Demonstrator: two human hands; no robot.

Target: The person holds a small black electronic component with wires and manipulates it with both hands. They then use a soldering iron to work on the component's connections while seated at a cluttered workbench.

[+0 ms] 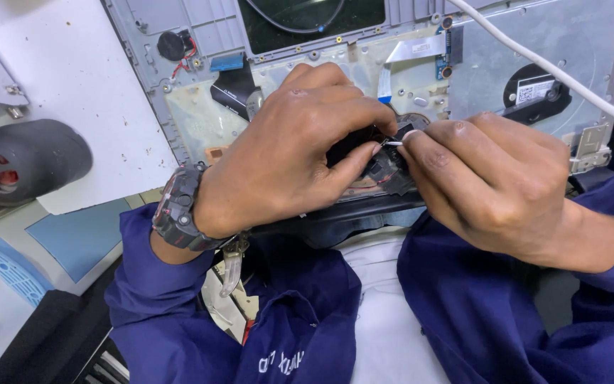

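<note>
Fingers (364, 153) of both hands pinch black part (385, 167).

Left hand (300, 149) and right hand (488, 181) close together — fingertips pinched, nearly touching, wrists bent inward

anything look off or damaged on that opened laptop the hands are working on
No clear damage. The laptop shell lies open with parts removed. A loose white cable drapes across its right side, and a flat ribbon lies free. Both hands pinch a small black part.
</note>
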